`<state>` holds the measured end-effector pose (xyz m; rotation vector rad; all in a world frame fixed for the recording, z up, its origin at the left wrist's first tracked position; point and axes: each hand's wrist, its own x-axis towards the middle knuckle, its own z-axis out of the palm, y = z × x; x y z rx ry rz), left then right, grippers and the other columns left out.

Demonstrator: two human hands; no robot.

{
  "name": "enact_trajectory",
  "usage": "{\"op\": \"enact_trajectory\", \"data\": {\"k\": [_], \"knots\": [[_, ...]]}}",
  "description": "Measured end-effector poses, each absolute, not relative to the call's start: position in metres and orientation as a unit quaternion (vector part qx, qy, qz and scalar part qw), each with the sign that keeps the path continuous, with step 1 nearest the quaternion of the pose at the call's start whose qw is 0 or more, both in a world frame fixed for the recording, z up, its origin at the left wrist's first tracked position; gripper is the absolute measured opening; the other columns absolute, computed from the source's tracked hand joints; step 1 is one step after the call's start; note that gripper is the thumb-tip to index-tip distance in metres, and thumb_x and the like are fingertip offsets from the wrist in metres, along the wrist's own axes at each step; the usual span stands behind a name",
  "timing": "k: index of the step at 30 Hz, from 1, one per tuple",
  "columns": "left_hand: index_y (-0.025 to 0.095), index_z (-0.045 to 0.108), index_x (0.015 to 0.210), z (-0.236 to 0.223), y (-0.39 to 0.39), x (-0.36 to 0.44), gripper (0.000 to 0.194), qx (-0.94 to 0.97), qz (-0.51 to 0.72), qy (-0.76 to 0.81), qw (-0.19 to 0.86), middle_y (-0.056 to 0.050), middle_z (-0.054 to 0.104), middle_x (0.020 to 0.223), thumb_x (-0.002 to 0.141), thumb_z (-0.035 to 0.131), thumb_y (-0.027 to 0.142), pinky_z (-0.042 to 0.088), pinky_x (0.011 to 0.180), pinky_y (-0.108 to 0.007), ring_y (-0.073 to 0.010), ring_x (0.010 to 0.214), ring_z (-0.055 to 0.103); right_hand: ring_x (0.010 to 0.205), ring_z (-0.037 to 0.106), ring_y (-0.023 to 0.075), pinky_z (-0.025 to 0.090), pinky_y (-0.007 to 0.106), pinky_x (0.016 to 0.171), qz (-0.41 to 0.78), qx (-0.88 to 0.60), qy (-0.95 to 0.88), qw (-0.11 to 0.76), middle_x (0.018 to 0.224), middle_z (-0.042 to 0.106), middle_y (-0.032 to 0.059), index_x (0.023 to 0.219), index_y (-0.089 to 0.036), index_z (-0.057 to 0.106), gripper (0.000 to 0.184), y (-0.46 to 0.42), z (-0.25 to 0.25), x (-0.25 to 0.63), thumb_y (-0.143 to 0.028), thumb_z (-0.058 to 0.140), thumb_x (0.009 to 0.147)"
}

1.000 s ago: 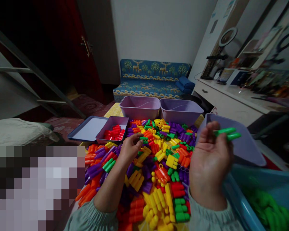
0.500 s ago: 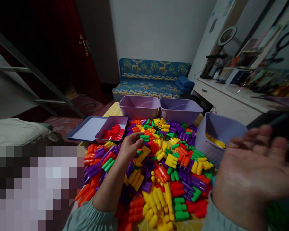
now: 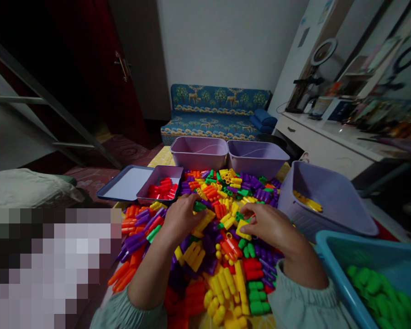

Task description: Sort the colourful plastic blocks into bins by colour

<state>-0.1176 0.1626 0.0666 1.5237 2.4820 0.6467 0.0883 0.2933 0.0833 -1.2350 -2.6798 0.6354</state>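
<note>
A heap of plastic bullet-shaped building blocks in red, orange, yellow, green and purple covers the table. At the heap's left middle, my left hand point(image 3: 182, 217) is closed with a green block point(image 3: 199, 206) at its fingertips. My right hand point(image 3: 269, 224) reaches over the heap from the right, palm down. Its thumb and fingers are curved but apart, and the thumb is by a yellow block point(image 3: 243, 230). Another small green block point(image 3: 239, 215) lies close to those fingertips.
Two purple bins point(image 3: 198, 157) stand behind the heap. A third purple bin point(image 3: 342, 210) at right holds yellow blocks, and a teal bin point(image 3: 329, 249) in front of it holds green ones. At left, a shallow box point(image 3: 150, 201) contains red blocks beside its lid point(image 3: 125, 183).
My right hand has swung from the right, where it was palm-up and open, down over the heap. My left hand has drawn slightly nearer with the green block.
</note>
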Motion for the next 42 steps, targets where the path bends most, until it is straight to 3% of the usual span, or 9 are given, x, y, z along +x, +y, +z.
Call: {"op": "enact_trajectory", "data": {"k": [4, 11, 18, 24, 30, 33, 37, 39, 42], "knots": [[0.021, 0.07, 0.102, 0.077, 0.151, -0.121, 0.033, 0.527, 0.146, 0.829, 0.114, -0.009, 0.073, 0.097, 0.075, 0.07, 0.042, 0.043, 0.068, -0.028, -0.0257, 0.09, 0.067, 0.086, 0.068, 0.0213, 0.044, 0.027, 0.068, 0.185, -0.422, -0.887, -0.019, 0.092, 0.074, 0.0004, 0.094, -0.025, 0.073, 0.04, 0.3, 0.071, 0.087, -0.022, 0.082, 0.056], [0.023, 0.068, 0.118, 0.067, 0.155, -0.114, 0.047, 0.57, 0.118, 0.803, 0.126, -0.01, 0.074, 0.102, 0.072, 0.07, 0.031, 0.046, 0.074, -0.031, -0.0294, 0.096, 0.067, 0.1, 0.066, 0.0284, 0.046, 0.035, 0.08, 0.138, -0.413, -0.9, -0.01, 0.102, 0.073, 0.0065, 0.101, -0.024, 0.073, 0.036, 0.293, 0.057, 0.061, -0.034, 0.079, 0.066], [0.014, 0.065, 0.124, 0.047, 0.179, -0.104, 0.046, 0.527, 0.318, 0.77, 0.165, -0.008, 0.073, 0.082, 0.079, 0.059, 0.017, 0.045, 0.067, -0.027, -0.02, 0.074, 0.066, 0.088, 0.069, 0.0235, 0.051, 0.033, 0.078, 0.329, -0.393, -0.837, 0.192, 0.094, 0.073, 0.0075, 0.102, -0.018, 0.068, 0.027, 0.286, 0.041, 0.035, -0.027, 0.068, 0.077], [0.008, 0.061, 0.123, 0.029, 0.19, -0.108, 0.047, 0.437, 0.521, 0.695, 0.233, -0.008, 0.07, 0.081, 0.081, 0.059, 0.028, 0.048, 0.064, -0.027, -0.0189, 0.072, 0.065, 0.071, 0.069, 0.0165, 0.055, 0.031, 0.069, 0.475, -0.342, -0.758, 0.288, 0.097, 0.071, 0.0061, 0.124, -0.02, 0.056, 0.044, 0.29, 0.02, 0.025, -0.018, 0.054, 0.08], [0.01, 0.067, 0.094, 0.019, 0.192, -0.113, 0.029, 0.414, 0.55, 0.667, 0.285, -0.006, 0.067, 0.075, 0.079, 0.062, 0.035, 0.047, 0.056, -0.025, -0.0173, 0.063, 0.063, 0.065, 0.067, 0.0194, 0.053, 0.03, 0.06, 0.498, -0.333, -0.743, 0.298, 0.08, 0.072, 0.0048, 0.1, -0.018, 0.068, 0.029, 0.29, 0.025, 0.029, -0.03, 0.069, 0.073], [0.012, 0.063, 0.114, 0.017, 0.192, -0.114, 0.041, 0.389, 0.553, 0.696, 0.242, -0.005, 0.068, 0.075, 0.078, 0.065, 0.03, 0.048, 0.057, -0.026, -0.0173, 0.062, 0.063, 0.063, 0.064, 0.0194, 0.05, 0.029, 0.055, 0.493, -0.332, -0.731, 0.334, 0.074, 0.07, 0.004, 0.086, -0.018, 0.07, 0.025, 0.294, 0.034, 0.036, -0.034, 0.076, 0.068], [0.017, 0.048, 0.138, 0.017, 0.193, -0.113, 0.066, 0.366, 0.583, 0.696, 0.206, -0.008, 0.07, 0.095, 0.076, 0.068, 0.024, 0.052, 0.065, -0.029, -0.0178, 0.071, 0.067, 0.052, 0.055, 0.0125, 0.044, 0.025, 0.05, 0.52, -0.348, -0.61, 0.487, 0.07, 0.066, 0.0004, 0.095, -0.016, 0.067, 0.035, 0.302, 0.051, 0.045, -0.039, 0.075, 0.07], [0.017, 0.052, 0.135, 0.019, 0.193, -0.112, 0.061, 0.371, 0.588, 0.69, 0.2, -0.011, 0.069, 0.106, 0.076, 0.068, 0.024, 0.053, 0.069, -0.031, -0.019, 0.076, 0.068, 0.057, 0.057, 0.0105, 0.047, 0.024, 0.056, 0.537, -0.324, -0.501, 0.597, 0.076, 0.066, -0.0008, 0.096, -0.017, 0.065, 0.033, 0.305, 0.062, 0.049, -0.034, 0.075, 0.071], [0.015, 0.062, 0.124, 0.022, 0.191, -0.111, 0.048, 0.402, 0.569, 0.691, 0.194, -0.013, 0.07, 0.107, 0.077, 0.067, 0.024, 0.053, 0.072, -0.032, -0.0212, 0.08, 0.069, 0.083, 0.066, 0.0114, 0.052, 0.025, 0.077, 0.563, -0.237, -0.363, 0.704, 0.094, 0.067, 0.0013, 0.09, -0.017, 0.063, 0.021, 0.308, 0.078, 0.059, -0.018, 0.071, 0.07]]}}
